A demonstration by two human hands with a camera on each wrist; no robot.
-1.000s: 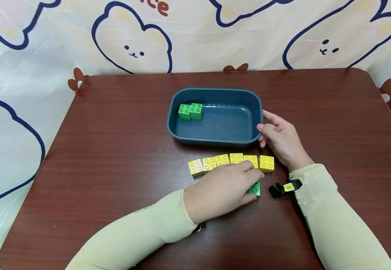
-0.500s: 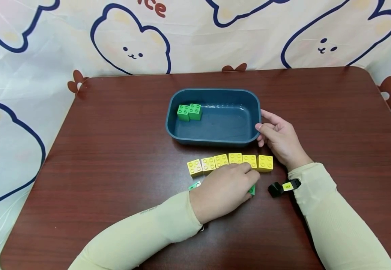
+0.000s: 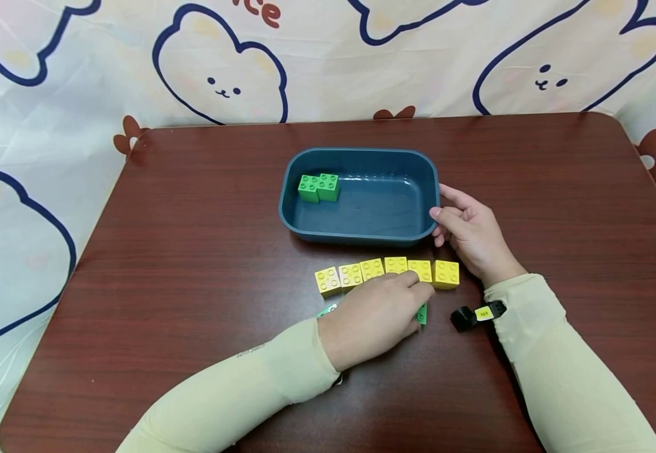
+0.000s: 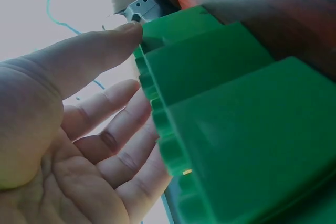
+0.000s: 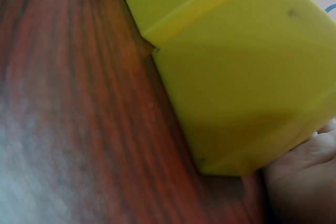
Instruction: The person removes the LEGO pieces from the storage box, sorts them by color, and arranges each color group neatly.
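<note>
A dark blue plastic bin point(image 3: 362, 237) stands mid-table, with two green toy bricks point(image 3: 328, 187) side by side at its left end. My right hand point(image 3: 469, 233) holds the bin's right end, thumb on the rim and fingers along the outer wall. In front of the bin lies a row of several yellow toy bricks point(image 3: 446, 275). My left hand point(image 3: 379, 321) reaches over a row of green bricks and pinches the rightmost green brick point(image 3: 422, 314). In the left wrist view the thumb touches the far green brick point(image 4: 181, 27); nearer green bricks point(image 4: 252, 135) stand beside it.
A black wrist camera point(image 3: 464, 319) sits at my right wrist, close to the rightmost yellow brick. The brown table point(image 3: 203, 207) ends at the back against a cloth point(image 3: 328, 69) printed with cartoon figures. My left hand hides most of the green row.
My left hand has shifted slightly right and up, and a green brick at the row's left end has come into sight behind it. My right hand stays on the bin.
</note>
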